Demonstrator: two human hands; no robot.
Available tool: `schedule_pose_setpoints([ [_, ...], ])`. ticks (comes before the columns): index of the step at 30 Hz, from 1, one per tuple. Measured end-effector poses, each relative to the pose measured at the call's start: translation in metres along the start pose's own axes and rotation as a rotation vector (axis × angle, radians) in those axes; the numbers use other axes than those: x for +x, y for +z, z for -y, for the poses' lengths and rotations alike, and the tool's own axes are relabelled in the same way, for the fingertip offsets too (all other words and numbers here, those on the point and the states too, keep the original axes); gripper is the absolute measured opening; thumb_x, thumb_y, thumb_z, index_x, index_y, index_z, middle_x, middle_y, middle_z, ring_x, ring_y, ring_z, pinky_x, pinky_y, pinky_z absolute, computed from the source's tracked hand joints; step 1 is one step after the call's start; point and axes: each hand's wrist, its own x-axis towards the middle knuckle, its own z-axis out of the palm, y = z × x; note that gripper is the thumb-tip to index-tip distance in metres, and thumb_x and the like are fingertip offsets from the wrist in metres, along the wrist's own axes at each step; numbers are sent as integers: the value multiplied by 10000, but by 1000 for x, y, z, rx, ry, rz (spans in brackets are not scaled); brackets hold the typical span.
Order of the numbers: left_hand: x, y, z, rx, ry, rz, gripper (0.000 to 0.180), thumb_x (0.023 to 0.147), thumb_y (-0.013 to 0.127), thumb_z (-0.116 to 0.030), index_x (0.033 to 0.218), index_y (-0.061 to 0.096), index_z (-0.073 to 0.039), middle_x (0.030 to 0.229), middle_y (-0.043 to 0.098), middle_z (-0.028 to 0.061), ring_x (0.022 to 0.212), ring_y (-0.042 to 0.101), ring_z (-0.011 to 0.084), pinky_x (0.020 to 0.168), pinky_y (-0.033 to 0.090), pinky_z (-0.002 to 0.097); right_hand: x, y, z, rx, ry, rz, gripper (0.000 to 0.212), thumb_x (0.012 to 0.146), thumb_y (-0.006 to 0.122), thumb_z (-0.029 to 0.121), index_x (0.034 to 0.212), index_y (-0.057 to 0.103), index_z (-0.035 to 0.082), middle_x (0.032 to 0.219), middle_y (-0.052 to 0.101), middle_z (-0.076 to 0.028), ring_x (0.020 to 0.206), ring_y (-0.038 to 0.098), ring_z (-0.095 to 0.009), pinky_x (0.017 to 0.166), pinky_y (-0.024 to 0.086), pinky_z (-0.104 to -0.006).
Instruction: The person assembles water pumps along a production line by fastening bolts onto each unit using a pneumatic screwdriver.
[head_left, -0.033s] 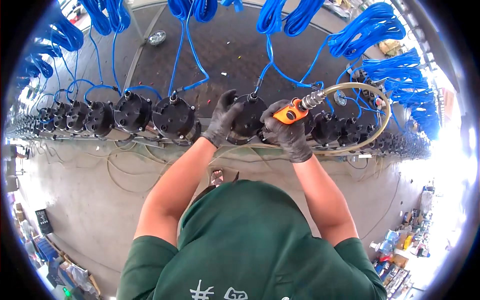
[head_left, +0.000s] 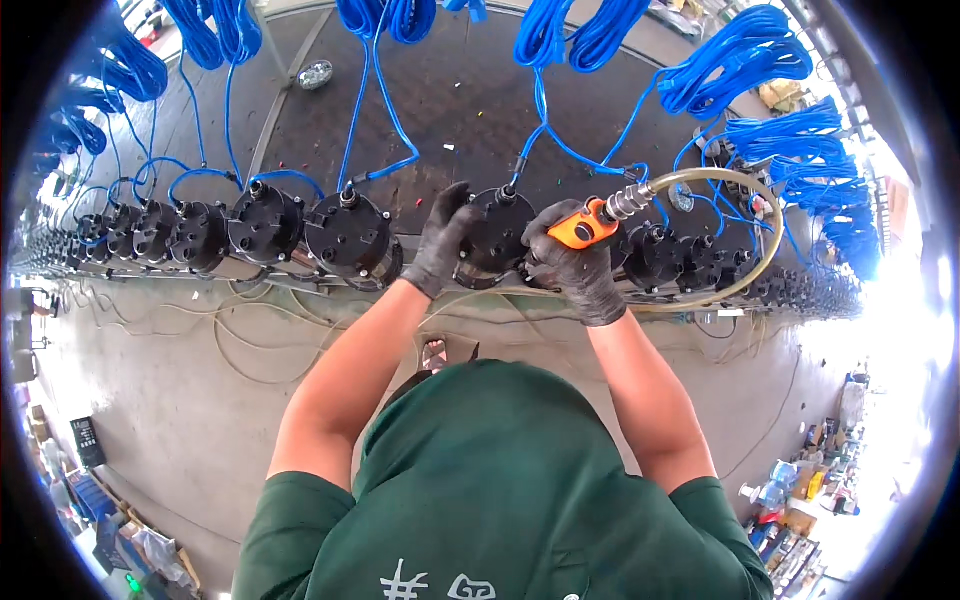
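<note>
My left hand [head_left: 440, 240], in a dark glove, cups the left side of a round black pump-like unit [head_left: 500, 235] in the row, its fingers bent against the rim. My right hand [head_left: 575, 255], gloved too, is closed round an orange and black air tool [head_left: 582, 228] at the unit's right side. From the tool's metal coupling [head_left: 628, 202] a clear yellowish hose [head_left: 770, 215] loops out to the right and back under my wrist. The tool's working end is hidden behind my right hand. A blue cable [head_left: 524, 150] rises from the unit's top.
More black units [head_left: 348, 238] stand closely packed to both sides along the dark bench [head_left: 440, 110]. Coiled blue cables [head_left: 735, 62] hang at its far edge. Loose hoses [head_left: 225, 345] lie on the floor below, and boxes and bottles [head_left: 775, 490] stand at the lower right.
</note>
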Motion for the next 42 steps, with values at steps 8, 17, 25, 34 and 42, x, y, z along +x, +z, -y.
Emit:
schedule_pose_setpoints([
  [8, -61, -60, 63, 1024, -159, -87, 336, 909, 651, -126, 1220, 573, -23, 1189, 647, 228, 1055, 662, 325, 863, 525, 412, 1, 5, 4, -28, -82, 79, 343, 785, 786, -2, 1063, 599, 71, 969, 679, -26, 884, 668, -134, 806, 569, -293],
  [17, -62, -64, 103, 1230, -36, -192, 294, 823, 724, -110, 1087, 609, -52, 1089, 614, 209, 1003, 632, 398, 854, 517, 442, 2, -3, 1, -74, -22, 54, 322, 775, 812, 58, 1039, 628, 80, 953, 693, -26, 860, 668, -140, 793, 564, -307],
  [25, -61, -69, 99, 1189, -92, -233, 232, 896, 692, -213, 1079, 647, -78, 1066, 679, 191, 985, 664, 409, 822, 526, 462, 4, 12, 25, -225, -68, 96, 279, 742, 768, 9, 980, 636, 70, 900, 678, -14, 844, 666, -138, 779, 559, -299],
  [34, -58, -72, 92, 1188, -158, -171, 211, 868, 683, -153, 1063, 648, -81, 1015, 685, 204, 985, 658, 415, 821, 522, 479, -6, 23, 32, 14, 59, 94, 430, 788, 787, 29, 1187, 629, 0, 986, 694, -30, 909, 663, -112, 831, 556, -282],
  [42, -56, -75, 93, 1230, -112, -166, 204, 874, 662, -149, 1068, 637, -90, 1014, 688, 215, 953, 664, 439, 811, 531, 505, 18, 74, 28, 39, -88, 115, 372, 851, 761, 64, 1182, 595, 28, 1050, 674, -27, 957, 653, -123, 865, 546, -282],
])
